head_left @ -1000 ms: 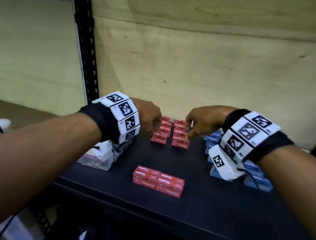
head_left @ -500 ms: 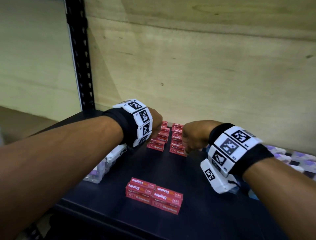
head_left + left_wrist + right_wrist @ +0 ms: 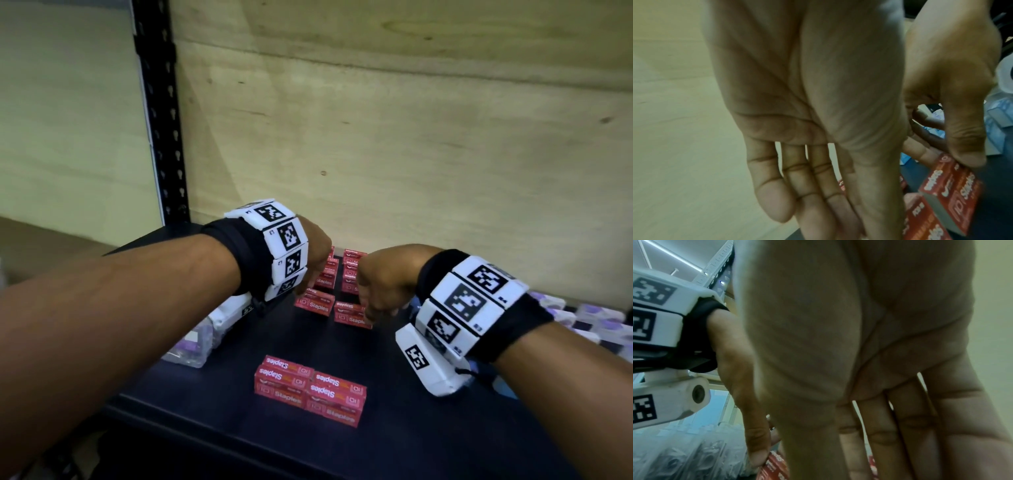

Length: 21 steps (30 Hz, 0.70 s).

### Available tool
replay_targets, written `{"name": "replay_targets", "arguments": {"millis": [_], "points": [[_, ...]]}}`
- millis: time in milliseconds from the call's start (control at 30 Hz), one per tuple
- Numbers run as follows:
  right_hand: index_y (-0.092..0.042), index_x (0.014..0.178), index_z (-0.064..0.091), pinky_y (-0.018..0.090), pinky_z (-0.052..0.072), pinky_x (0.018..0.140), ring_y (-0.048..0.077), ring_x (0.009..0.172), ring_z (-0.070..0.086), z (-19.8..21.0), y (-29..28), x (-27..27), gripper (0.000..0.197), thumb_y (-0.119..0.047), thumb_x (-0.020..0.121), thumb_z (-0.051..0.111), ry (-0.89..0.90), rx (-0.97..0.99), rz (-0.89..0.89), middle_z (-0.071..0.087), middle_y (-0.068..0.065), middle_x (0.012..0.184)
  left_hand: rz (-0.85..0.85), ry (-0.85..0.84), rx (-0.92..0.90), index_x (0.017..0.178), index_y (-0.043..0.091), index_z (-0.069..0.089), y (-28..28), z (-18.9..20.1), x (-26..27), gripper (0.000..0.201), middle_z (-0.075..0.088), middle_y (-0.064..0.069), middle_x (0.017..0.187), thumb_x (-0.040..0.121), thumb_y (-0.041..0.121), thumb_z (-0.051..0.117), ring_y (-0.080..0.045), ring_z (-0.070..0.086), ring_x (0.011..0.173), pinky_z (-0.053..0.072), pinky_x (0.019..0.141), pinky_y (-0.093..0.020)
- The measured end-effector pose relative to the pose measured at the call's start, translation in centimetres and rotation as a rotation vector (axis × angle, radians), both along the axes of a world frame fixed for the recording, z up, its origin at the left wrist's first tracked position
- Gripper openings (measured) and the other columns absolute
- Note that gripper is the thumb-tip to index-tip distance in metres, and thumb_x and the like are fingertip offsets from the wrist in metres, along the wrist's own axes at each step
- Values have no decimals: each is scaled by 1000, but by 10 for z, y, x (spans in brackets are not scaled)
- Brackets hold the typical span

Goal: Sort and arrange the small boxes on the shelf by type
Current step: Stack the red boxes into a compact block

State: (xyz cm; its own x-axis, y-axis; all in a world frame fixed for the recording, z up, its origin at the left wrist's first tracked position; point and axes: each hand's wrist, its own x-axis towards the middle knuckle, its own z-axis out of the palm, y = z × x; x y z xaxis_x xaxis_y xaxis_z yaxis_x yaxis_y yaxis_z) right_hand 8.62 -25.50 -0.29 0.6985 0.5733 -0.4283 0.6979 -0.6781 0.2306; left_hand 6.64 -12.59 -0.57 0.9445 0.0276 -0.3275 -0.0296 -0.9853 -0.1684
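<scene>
Both hands, left hand [image 3: 313, 255] and right hand [image 3: 380, 279], fingers straight, flank the red staple-box stacks [image 3: 337, 291] at 12 o'clock — an uneven squeeze may topple them

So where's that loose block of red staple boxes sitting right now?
In the head view, the red staple block sits near the shelf's front edge, centre, apart from the red rows further back.
</scene>
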Motion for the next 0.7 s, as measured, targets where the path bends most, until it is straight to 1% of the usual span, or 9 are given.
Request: {"name": "replay_targets", "arguments": {"millis": [67,133,200,333,400,500,567,633,700], "points": [[-10,118,66,32,53,84,17,85,60,0,-3,-5,32,-27,90,70,18,19,12,58,-5,76,-21,100,2,125,8,64,-5,4,-6,35,66,0,111,91,14,67,-4,54,69,36,42,-1],[-11,117,67,30,54,80,16,85,59,-1,-7,-11,32,-30,91,69,43,16,28,57,-6,74,0,130,17,121,11,67,-10,9,-16,33,61,10,85,88,17,71,2,47,56,30,35,0],[-11,113,69,30,54,79,17,82,60,-3,-10,-15,31,-32,90,70,81,21,25,59,-6,74,7,134,-20,117,12,68,-10,7,-23,31,55,14,72,87,19,72,4,48,51,32,35,-1],[-14,105,73,31,55,78,16,81,65,-6,-20,-23,24,-31,88,72,165,57,12,73,2,96,29,166,-98,106,18,72,-7,1,-35,24,61,14,77,84,23,76,1,54,67,44,50,-9],[-16,103,73,30,55,79,17,89,67,-7,-26,-26,21,-30,87,73,202,77,20,74,2,104,45,190,-141,102,18,72,-4,-1,-41,21,67,8,85,82,22,77,-2,57,73,45,55,-9],[-24,95,73,34,55,91,16,99,66,-9,-37,-31,13,-33,85,75,236,90,45,73,-5,103,51,232,-165,94,20,73,-2,-2,-52,17,73,-4,102,79,23,79,-10,62,89,51,77,-23],[-29,93,72,31,53,86,12,93,65,-10,-44,-34,13,-36,83,76,238,92,68,71,-11,97,57,259,-161,95,20,72,-2,-2,-59,18,73,-5,106,79,23,79,-13,64,94,51,88,-30],[-30,96,72,25,49,76,6,85,61,-10,-49,-37,16,-39,83,75,244,105,72,68,-15,92,71,275,-168,100,18,72,-3,-1,-64,22,73,-3,104,80,21,79,-11,65,93,51,92,-31],[-31,99,71,24,47,75,5,86,62,-9,-54,-39,21,-43,82,75,249,113,75,69,-15,94,72,293,-179,105,15,73,-3,1,-69,25,71,6,93,81,18,78,1,62,80,51,87,-25]]}}
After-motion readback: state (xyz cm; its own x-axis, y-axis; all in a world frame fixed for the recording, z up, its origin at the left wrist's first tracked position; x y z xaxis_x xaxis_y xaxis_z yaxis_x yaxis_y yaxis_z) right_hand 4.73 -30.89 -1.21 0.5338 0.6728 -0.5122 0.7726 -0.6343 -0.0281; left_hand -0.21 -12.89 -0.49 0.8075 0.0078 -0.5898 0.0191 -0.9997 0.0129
